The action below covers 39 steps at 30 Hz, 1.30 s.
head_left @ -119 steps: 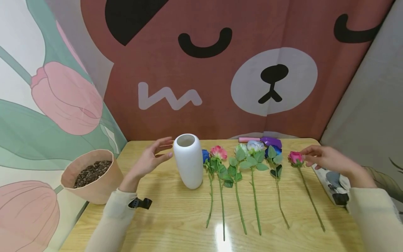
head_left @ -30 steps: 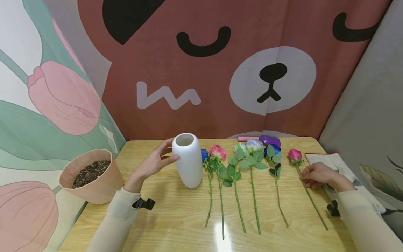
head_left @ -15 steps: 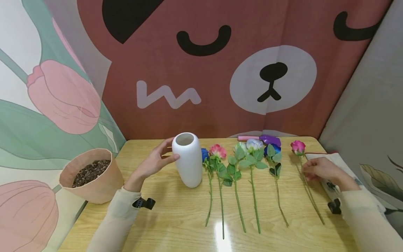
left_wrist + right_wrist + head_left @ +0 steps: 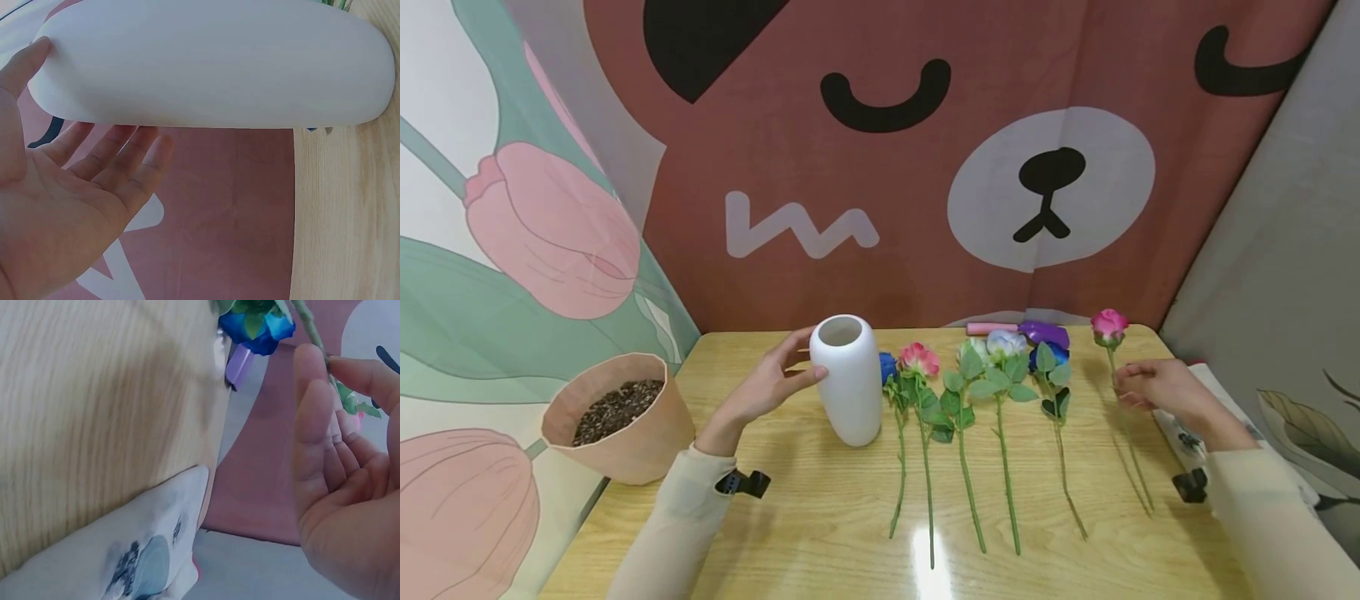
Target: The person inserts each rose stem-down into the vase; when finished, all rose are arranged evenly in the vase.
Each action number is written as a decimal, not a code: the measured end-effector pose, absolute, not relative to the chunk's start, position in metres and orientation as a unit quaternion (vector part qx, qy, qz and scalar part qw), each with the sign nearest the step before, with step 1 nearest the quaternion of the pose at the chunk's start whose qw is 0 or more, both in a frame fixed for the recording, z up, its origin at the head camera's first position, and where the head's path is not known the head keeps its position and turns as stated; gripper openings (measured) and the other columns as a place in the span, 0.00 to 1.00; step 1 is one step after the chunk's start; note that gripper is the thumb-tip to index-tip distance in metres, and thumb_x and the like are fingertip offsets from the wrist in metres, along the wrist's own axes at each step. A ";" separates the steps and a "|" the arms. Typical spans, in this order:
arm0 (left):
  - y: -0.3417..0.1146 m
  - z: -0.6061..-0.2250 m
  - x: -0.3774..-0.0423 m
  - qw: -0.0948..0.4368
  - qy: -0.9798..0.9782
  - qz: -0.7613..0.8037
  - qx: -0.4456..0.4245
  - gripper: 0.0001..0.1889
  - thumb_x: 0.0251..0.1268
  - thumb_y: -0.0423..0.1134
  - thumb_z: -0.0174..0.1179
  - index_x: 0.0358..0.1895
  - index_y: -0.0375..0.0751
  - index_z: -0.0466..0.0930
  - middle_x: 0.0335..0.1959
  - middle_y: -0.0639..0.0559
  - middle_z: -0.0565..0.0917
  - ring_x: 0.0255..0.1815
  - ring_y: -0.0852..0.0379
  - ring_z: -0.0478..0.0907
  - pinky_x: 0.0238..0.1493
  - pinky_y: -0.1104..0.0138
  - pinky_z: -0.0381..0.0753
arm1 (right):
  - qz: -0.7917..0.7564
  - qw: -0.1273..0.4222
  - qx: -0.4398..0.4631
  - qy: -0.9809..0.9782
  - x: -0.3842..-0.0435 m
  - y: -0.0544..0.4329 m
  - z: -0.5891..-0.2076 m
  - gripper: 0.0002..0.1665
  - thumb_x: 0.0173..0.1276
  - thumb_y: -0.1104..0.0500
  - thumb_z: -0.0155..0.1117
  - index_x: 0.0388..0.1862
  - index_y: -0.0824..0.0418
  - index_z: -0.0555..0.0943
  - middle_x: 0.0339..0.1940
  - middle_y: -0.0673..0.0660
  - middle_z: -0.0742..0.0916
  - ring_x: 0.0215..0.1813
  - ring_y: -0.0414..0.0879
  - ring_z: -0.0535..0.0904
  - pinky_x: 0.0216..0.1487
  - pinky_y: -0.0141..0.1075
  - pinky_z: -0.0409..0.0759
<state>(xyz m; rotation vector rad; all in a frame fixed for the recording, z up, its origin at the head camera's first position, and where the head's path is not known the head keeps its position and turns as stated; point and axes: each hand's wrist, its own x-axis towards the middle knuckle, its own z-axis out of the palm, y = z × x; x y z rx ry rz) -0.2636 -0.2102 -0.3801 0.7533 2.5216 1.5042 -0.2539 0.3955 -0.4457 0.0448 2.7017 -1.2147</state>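
Note:
A white vase (image 4: 850,396) stands upright on the wooden table. My left hand (image 4: 766,386) holds its upper left side; in the left wrist view the thumb lies near the rim and the fingers (image 4: 125,147) reach partly behind the vase. Out to the right, my right hand (image 4: 1168,396) pinches the stem (image 4: 309,322) of a deep pink rose (image 4: 1109,325) between thumb and fingertips. The rose's bloom is up and its stem slants down, raised off the table with a shadow beside it. Its bloom is mostly hidden in the right wrist view.
Between vase and right hand lie several artificial flowers: a blue one (image 4: 888,367), a pink one (image 4: 920,360), pale ones (image 4: 1006,343) and a dark blue one (image 4: 1051,355). A purple trowel (image 4: 1043,334) lies behind them. A soil-filled pot (image 4: 655,433) stands left, a patterned cloth item (image 4: 150,550) right.
My left hand has moved from beside the vase onto it. The right hand has taken the pink rose by its stem and raised it off the table.

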 end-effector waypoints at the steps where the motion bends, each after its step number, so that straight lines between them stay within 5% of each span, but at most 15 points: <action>1: -0.210 -0.380 -0.264 0.055 0.830 0.496 0.248 0.34 0.69 0.47 0.64 0.75 0.61 0.60 0.72 0.51 0.68 0.73 0.41 0.68 0.68 0.42 0.73 | -0.409 0.086 0.015 0.909 -0.254 0.394 -0.444 0.31 0.80 0.48 0.50 0.64 0.74 0.72 0.45 0.61 0.89 0.38 0.40 0.87 0.39 0.37 0.86; 12: -0.210 -0.380 -0.266 0.052 0.831 0.493 0.250 0.34 0.68 0.47 0.64 0.75 0.61 0.60 0.71 0.52 0.69 0.72 0.43 0.70 0.67 0.44 0.75 | -0.427 0.078 0.006 0.901 -0.257 0.378 -0.430 0.35 0.79 0.46 0.52 0.67 0.74 0.70 0.54 0.69 0.86 0.39 0.37 0.87 0.42 0.33 0.87; 25: -0.211 -0.380 -0.266 0.052 0.831 0.495 0.247 0.34 0.68 0.46 0.64 0.75 0.59 0.61 0.71 0.50 0.69 0.72 0.42 0.70 0.67 0.43 0.74 | -0.503 -0.001 -0.017 0.864 -0.258 0.353 -0.409 0.25 0.79 0.52 0.53 0.58 0.74 0.71 0.33 0.38 0.86 0.38 0.37 0.88 0.41 0.34 0.88; 39: -0.211 -0.382 -0.265 0.058 0.829 0.498 0.246 0.35 0.69 0.47 0.64 0.75 0.61 0.59 0.72 0.52 0.68 0.72 0.43 0.69 0.68 0.43 0.73 | -0.709 -0.074 -0.027 0.701 -0.256 0.318 -0.387 0.16 0.72 0.60 0.64 0.50 0.69 0.72 0.32 0.46 0.90 0.32 0.38 0.88 0.36 0.30 0.87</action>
